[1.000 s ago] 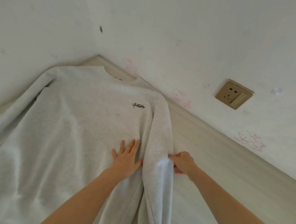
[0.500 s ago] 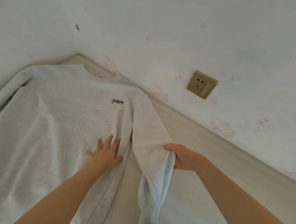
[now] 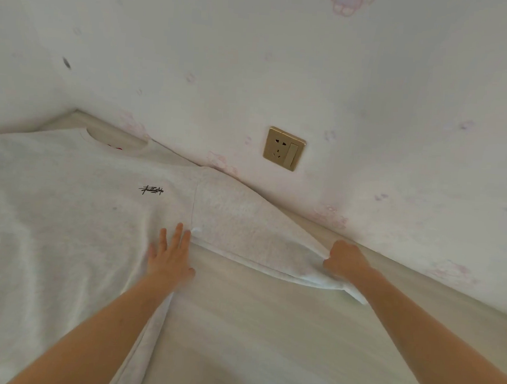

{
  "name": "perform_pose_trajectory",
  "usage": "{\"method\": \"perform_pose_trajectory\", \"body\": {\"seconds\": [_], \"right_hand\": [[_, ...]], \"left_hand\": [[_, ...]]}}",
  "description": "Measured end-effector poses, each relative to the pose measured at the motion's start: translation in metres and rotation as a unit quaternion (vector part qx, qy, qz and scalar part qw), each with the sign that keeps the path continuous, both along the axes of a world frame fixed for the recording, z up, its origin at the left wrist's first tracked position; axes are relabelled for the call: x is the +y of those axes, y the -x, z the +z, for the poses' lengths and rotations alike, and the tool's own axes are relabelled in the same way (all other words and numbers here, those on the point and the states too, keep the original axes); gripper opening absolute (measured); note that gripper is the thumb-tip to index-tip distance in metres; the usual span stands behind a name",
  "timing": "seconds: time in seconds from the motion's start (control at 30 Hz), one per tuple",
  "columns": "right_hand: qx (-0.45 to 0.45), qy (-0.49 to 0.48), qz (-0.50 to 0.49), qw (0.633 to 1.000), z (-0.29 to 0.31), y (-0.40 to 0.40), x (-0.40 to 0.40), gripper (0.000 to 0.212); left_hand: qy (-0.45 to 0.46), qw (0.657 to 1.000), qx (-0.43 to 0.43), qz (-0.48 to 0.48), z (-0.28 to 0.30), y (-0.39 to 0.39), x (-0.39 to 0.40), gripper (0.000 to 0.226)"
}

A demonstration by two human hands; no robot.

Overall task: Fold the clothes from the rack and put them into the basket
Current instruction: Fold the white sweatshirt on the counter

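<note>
We see a pale grey sweatshirt [image 3: 73, 224] lying face up on a light wooden surface [image 3: 265, 342], its collar at the far side, close to the corner where two white walls meet. A small dark logo [image 3: 152, 190] sits on the chest. The body of the sweatshirt fills the left of the scene and runs off the near and left edges.

Our left hand [image 3: 171, 258] lies flat on the sweatshirt near its right side edge, fingers straight and slightly spread, pressing the cloth down just below the armpit.

Our right hand [image 3: 345, 259] is curled into a fist around the sleeve [image 3: 252, 236], gripping it partway along. The sleeve stretches out to the right from the shoulder, running along the foot of the far wall [image 3: 373, 95], and its lower edge is lifted a little off the surface. A short piece of sleeve pokes out on the near side of the right hand; we cannot tell whether that is the cuff.

On the wall, beyond the sleeve, sits a gold socket [image 3: 283, 148] with a switch. Faint pink cartoon stickers dot the wall.
</note>
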State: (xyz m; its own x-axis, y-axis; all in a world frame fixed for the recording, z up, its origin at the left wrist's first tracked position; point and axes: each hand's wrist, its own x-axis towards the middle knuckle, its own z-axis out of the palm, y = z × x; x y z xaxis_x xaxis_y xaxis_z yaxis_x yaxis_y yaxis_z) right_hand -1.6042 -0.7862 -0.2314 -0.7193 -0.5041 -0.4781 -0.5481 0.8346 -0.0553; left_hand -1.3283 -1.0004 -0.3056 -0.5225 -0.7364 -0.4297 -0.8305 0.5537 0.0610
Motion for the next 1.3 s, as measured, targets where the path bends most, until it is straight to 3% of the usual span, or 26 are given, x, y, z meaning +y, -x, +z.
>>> {"method": "perform_pose_trajectory", "body": {"seconds": [0.1,0.2,0.27,0.37,0.47,0.57,0.7,0.93,1.1,1.17,1.2,1.27,1.3], "right_hand": [[0.008,0.005,-0.102,0.995,-0.007,0.001,0.022,0.028],[-0.055,0.031,-0.227,0.972,-0.012,0.001,0.04,0.022],[-0.193,0.039,-0.376,0.905,-0.017,-0.004,0.05,0.041],[-0.364,0.088,-0.485,0.79,-0.032,-0.012,0.055,0.07],[-0.389,0.247,-0.569,0.681,-0.045,-0.016,0.049,0.055],[-0.369,0.353,-0.597,0.619,-0.048,-0.021,0.035,0.021],[-0.364,0.431,-0.559,0.607,-0.016,-0.032,0.012,0.008],[-0.361,0.596,-0.373,0.613,0.091,-0.068,-0.059,0.026],[-0.413,0.625,-0.241,0.617,0.158,-0.111,-0.13,0.024],[-0.432,0.618,-0.196,0.627,0.179,-0.133,-0.161,0.018],[-0.442,0.611,-0.17,0.634,0.189,-0.147,-0.18,0.015],[-0.458,0.601,-0.131,0.642,0.204,-0.168,-0.213,0.012],[-0.466,0.594,-0.114,0.646,0.21,-0.181,-0.232,0.013]], "left_hand": [[0.01,0.997,-0.018,-0.071,-0.005,0.013,-0.004,0.091],[0.011,0.995,-0.029,-0.095,-0.009,0.021,-0.005,0.084],[0.011,0.995,-0.039,-0.095,-0.011,0.022,-0.004,0.079],[0.012,0.994,-0.042,-0.097,-0.012,0.021,-0.001,0.074],[0.016,0.994,-0.031,-0.104,-0.012,0.015,0.007,0.072],[0.031,0.993,-0.023,-0.112,-0.014,0.005,0.011,0.071],[0.039,0.994,0.028,-0.103,-0.019,-0.006,0.011,0.071],[-0.012,0.991,0.133,-0.002,-0.016,-0.01,0.007,0.082],[-0.069,0.977,0.185,0.083,-0.005,-0.007,-0.004,0.087],[-0.103,0.95,0.25,0.159,0.002,-0.005,-0.011,0.072],[-0.125,0.926,0.292,0.205,0.006,-0.008,-0.017,0.054],[-0.186,0.863,0.372,0.288,0.019,-0.011,-0.028,0.025],[-0.22,0.819,0.406,0.34,0.025,-0.019,-0.037,0.03]]}}
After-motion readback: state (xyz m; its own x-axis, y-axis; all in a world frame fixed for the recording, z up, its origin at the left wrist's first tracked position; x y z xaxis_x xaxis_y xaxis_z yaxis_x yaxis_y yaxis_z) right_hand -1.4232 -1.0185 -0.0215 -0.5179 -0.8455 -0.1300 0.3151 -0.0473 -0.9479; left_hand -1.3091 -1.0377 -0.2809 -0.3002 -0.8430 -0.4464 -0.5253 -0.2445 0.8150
